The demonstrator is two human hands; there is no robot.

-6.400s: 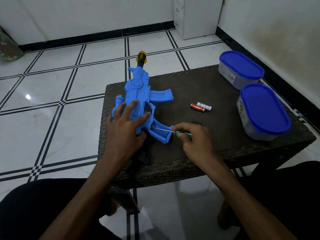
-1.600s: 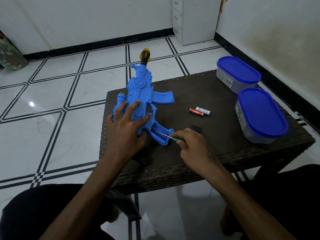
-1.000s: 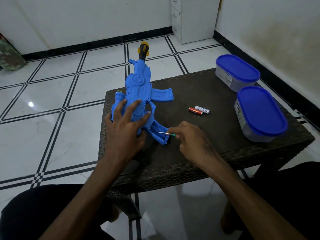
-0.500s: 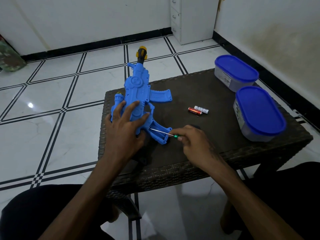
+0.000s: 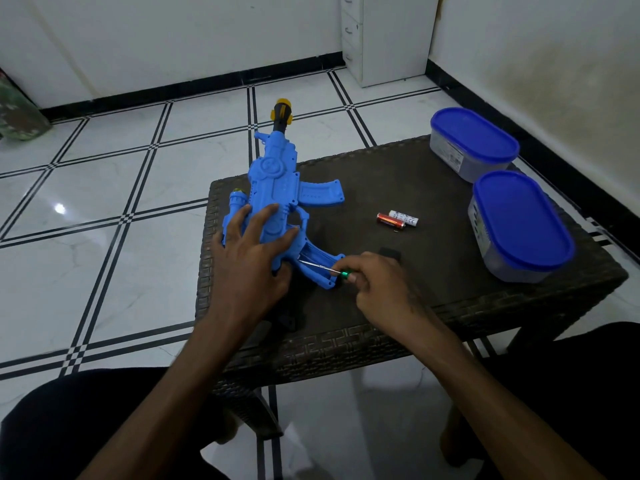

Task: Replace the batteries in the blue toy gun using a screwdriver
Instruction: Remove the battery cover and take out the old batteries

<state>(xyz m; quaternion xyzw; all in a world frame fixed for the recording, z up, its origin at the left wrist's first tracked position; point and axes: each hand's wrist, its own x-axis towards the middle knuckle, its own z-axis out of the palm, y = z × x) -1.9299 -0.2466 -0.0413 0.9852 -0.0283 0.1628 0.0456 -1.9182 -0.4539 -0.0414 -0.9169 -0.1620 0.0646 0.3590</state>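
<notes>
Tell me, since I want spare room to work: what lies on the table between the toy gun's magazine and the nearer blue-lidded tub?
In the head view, two batteries lie side by side there, one red, one white, with a tiny dark speck just beside them.

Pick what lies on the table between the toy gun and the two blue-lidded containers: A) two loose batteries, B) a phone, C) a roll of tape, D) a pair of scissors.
A: two loose batteries, one red and one white, lie side by side on the table.
</notes>
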